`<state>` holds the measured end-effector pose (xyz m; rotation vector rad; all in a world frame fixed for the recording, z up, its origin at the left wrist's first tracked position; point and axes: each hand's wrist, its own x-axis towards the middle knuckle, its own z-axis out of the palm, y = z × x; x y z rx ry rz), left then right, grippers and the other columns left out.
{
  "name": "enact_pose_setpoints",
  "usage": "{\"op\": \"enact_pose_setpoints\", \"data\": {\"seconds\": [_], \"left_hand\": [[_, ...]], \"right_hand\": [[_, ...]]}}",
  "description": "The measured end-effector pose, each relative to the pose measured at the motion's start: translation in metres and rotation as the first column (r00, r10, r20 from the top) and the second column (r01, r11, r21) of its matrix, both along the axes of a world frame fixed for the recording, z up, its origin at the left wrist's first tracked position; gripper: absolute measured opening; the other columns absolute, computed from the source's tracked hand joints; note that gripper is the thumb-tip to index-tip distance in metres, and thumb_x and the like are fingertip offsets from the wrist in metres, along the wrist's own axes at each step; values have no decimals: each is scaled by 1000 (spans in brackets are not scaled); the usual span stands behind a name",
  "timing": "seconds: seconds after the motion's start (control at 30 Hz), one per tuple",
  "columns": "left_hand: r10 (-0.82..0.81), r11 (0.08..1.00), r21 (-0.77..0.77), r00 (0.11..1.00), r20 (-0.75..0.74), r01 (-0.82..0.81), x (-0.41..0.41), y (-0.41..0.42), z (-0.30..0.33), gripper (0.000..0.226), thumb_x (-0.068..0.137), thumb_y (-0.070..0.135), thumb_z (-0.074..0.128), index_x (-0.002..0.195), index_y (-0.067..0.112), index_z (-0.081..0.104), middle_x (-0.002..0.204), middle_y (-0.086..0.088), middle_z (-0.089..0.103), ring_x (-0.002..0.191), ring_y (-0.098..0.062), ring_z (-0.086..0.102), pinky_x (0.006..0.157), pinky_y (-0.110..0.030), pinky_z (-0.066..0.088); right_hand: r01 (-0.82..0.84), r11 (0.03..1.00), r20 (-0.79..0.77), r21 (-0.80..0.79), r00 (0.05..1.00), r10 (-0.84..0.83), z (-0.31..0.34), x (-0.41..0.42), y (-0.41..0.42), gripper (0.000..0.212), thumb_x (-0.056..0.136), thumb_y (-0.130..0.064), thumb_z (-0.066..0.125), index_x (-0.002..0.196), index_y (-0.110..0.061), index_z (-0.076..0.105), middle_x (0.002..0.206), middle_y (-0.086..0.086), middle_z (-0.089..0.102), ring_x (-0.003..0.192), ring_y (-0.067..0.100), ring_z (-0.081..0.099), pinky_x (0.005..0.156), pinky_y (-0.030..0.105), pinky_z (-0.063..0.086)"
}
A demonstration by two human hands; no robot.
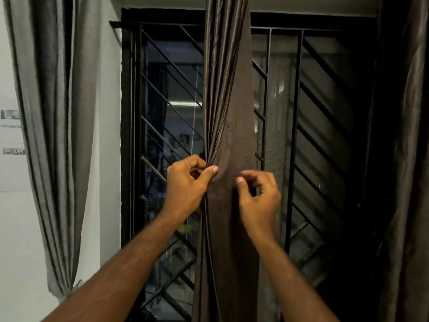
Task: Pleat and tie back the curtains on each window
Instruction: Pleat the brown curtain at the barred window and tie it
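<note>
A glossy brown curtain (228, 140) hung before the black window grille (301, 135). The left hand (188, 184) pinched its gathered pleats; the blurred right hand (257, 196), fingers curled, seemingly held nothing.

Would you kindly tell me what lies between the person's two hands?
In the head view, only flat brown curtain fabric spans between left hand and right hand.

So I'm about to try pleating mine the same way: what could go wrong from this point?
The left hand alone pinches the gathered folds of the brown curtain; if that pinch slackens, the pleats may fan out. The right hand is curled against the flat part, seemingly gripping nothing, so the next fold might come out uneven. The glossy-looking fabric could also slide between the fingers.
</note>
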<state>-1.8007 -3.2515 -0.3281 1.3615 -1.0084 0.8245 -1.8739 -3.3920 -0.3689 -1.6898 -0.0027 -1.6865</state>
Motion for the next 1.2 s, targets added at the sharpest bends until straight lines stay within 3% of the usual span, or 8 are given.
{"op": "enact_pose_setpoints", "data": {"seconds": [0.13, 0.23, 0.33, 0.5, 0.67, 0.83, 1.0, 1.2], "left_hand": [[-11, 1000, 20, 1000, -15, 11, 5, 5, 0, 20, 89, 19, 76, 74, 9, 67, 65, -4, 65, 62, -21, 64, 61, -46, 56], [8, 1000, 20, 1000, -12, -8, 8, 7, -1, 21, 89, 18, 75, 73, 8, 66, 65, -5, 64, 61, -23, 63, 59, -47, 56], [110, 994, -11, 994, 25, -110, 11, 8, -2, 21, 89, 18, 75, 73, 8, 66, 64, -2, 64, 60, -19, 62, 58, -46, 55], [315, 948, -13, 937, 152, -317, 10, 3, -3, 20, 89, 22, 75, 75, 11, 65, 61, 3, 62, 55, -15, 59, 54, -41, 53], [423, 899, -3, 868, 259, -438, 3, -5, -3, 18, 88, 23, 74, 76, 13, 64, 61, 0, 63, 53, -21, 59, 50, -40, 51], [178, 984, -23, 981, 74, -177, -2, -7, -2, 22, 91, 21, 70, 71, 13, 67, 62, 5, 65, 59, -11, 63, 59, -40, 53], [-134, 990, -61, 988, -81, 130, -2, 1, -5, 29, 95, 27, 67, 73, 9, 65, 67, -5, 68, 65, -25, 68, 63, -46, 57], [29, 998, -53, 996, -79, -33, 5, 9, 1, 25, 89, 18, 75, 70, 7, 63, 60, -2, 63, 58, -21, 63, 59, -43, 55]], "right_hand": [[-239, 904, -94, 355, 953, 289, 20, 13, -32, 42, 85, -33, 80, 122, -33, 60, 121, -6, 64, 110, 9, 63, 97, 32, 54], [-346, 823, -63, 451, 907, 416, 24, 14, -38, 26, 87, -18, 80, 110, -22, 67, 106, 12, 73, 99, 19, 71, 91, 38, 59], [-275, 869, -11, 412, 952, 306, 22, 6, -34, 11, 85, -9, 80, 90, -17, 74, 87, 15, 73, 79, 17, 68, 81, 42, 61], [26, 977, -6, 211, 1000, -25, 16, -13, 5, 14, 89, -14, 77, 101, -21, 73, 64, -10, 62, 58, -3, 60, 60, 10, 48], [136, 991, 6, -4, 991, -136, 10, -8, 37, 13, 88, -21, 76, 101, -18, 76, 86, -9, 67, 77, 4, 65, 73, 28, 56], [98, 982, -9, -163, 995, -101, 6, 1, 52, 2, 91, -17, 73, 91, -18, 75, 82, -8, 63, 71, 6, 60, 63, 21, 50], [43, 989, 21, -144, 999, -40, 5, 7, 60, 4, 90, -12, 73, 88, -16, 74, 79, -7, 62, 70, 7, 60, 63, 18, 49], [-333, 925, -192, -182, 935, 299, -2, 15, 51, 24, 88, -5, 70, 109, -15, 77, 87, -6, 61, 83, 10, 62, 73, 19, 50]]}}
